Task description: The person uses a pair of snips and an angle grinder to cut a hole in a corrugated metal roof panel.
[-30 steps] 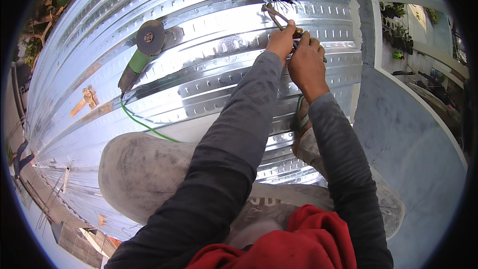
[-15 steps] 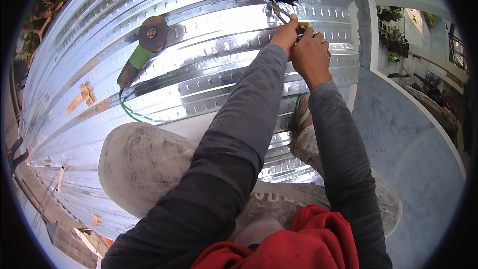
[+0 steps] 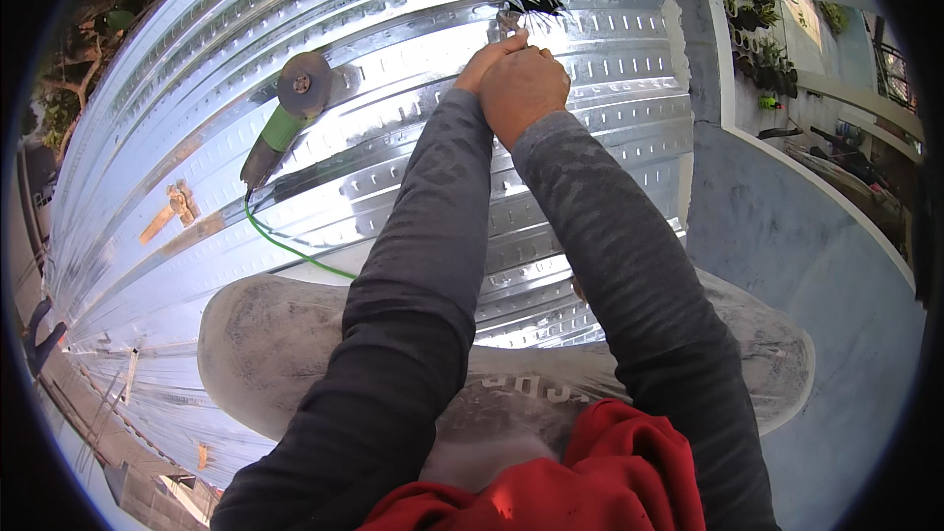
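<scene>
Both my hands are closed together around the handles of a plier-like hand tool [image 3: 508,22], whose metal jaws reach the left side of a jagged hole [image 3: 534,4]. That hole has torn, bent-up edges and is cut in a shiny ribbed metal deck sheet [image 3: 433,182]. My left hand [image 3: 485,63] is on the left, partly covered by my right hand [image 3: 528,90], which wraps over from the right. The handles are hidden inside my fingers. To the left, an angle grinder [image 3: 281,130] with a green body and a worn disc lies on the sheet.
A green cord [image 3: 291,250] runs from the grinder towards my knee. A hammer [image 3: 169,213] lies further left. On the right, a grey wall [image 3: 777,226] borders the deck, with a lower area and hanging plants [image 3: 762,49] beyond its edge. Trees stand at the upper left.
My hands have come closer together, the right now over the left, covering the tool's handles. The tool has turned more upright at the hole. My sandalled foot is now mostly hidden.
</scene>
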A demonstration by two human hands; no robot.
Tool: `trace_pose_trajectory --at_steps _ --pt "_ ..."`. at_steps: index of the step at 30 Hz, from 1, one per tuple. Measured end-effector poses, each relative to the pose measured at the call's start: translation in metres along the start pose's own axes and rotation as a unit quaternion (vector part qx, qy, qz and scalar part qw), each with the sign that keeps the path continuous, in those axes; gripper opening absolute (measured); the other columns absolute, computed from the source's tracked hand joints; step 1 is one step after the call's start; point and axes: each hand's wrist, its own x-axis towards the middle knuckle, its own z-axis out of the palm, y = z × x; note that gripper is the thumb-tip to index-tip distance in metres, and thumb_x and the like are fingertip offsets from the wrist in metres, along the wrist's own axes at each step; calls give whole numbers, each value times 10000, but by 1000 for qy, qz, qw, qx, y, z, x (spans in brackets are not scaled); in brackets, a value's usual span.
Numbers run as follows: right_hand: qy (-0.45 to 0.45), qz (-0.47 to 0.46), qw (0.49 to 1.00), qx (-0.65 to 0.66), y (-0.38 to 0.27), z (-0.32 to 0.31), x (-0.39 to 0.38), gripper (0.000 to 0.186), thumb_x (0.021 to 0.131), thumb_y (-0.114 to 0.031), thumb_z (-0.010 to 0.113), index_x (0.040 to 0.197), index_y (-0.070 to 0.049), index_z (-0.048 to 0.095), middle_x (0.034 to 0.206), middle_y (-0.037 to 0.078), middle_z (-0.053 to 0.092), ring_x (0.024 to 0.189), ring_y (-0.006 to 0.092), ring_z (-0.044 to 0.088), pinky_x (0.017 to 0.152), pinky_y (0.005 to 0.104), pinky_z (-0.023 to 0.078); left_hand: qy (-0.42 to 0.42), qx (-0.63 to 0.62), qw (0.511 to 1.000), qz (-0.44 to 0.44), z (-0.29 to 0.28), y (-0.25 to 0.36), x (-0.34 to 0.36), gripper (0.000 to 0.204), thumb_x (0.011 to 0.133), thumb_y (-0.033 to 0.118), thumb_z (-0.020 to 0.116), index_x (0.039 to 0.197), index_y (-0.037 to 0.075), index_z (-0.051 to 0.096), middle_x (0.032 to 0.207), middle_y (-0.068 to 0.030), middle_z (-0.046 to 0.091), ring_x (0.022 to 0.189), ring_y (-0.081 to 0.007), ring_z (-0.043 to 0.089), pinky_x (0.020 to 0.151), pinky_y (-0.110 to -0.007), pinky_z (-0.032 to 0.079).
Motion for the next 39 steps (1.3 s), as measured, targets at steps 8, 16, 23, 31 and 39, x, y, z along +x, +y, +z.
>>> trace_pose_trajectory --at_steps 8,16,23,31,39 --pt "-83 95 982 137 46 18 -15 427 895 -175 644 1287 -14 587 1097 128 664 1020 296 657 799 399 563 120 555 813 -129 55 50 -61 594 998 536 511 1101 -24 680 1108 -142 716 926 -265 681 813 -411 536" --pt "108 172 934 295 62 104 -50 660 870 -79 563 1461 87 321 1314 298 452 1232 448 449 1001 510 448 16 813 561 -157 12 58 -81 557 993 578 490 1030 62 696 938 -66 711 848 -191 646 772 -350 523" --pt "200 108 963 147 96 87 -11 573 923 -100 545 1459 2 369 1372 269 449 1313 471 402 1034 603 388 25 235 970 54 33 -36 1 690 1054 502 379 1490 -30 326 1491 -213 428 1304 -309 481 1068 -444 431" --pt "232 70 967 75 103 88 13 637 908 -298 647 1430 -27 399 1325 231 497 1326 470 405 1030 617 396 59 -6 980 188 33 -61 55 376 1084 274 386 1362 36 475 1296 -86 632 1093 -243 576 962 -419 479" --pt "212 2 977 -2 106 69 30 259 896 -220 628 1064 -23 623 946 143 686 909 298 709 811 454 534 119 -33 969 213 40 -54 53 424 1081 335 391 1303 -15 481 1303 -149 543 1226 -328 531 1082 -496 416"
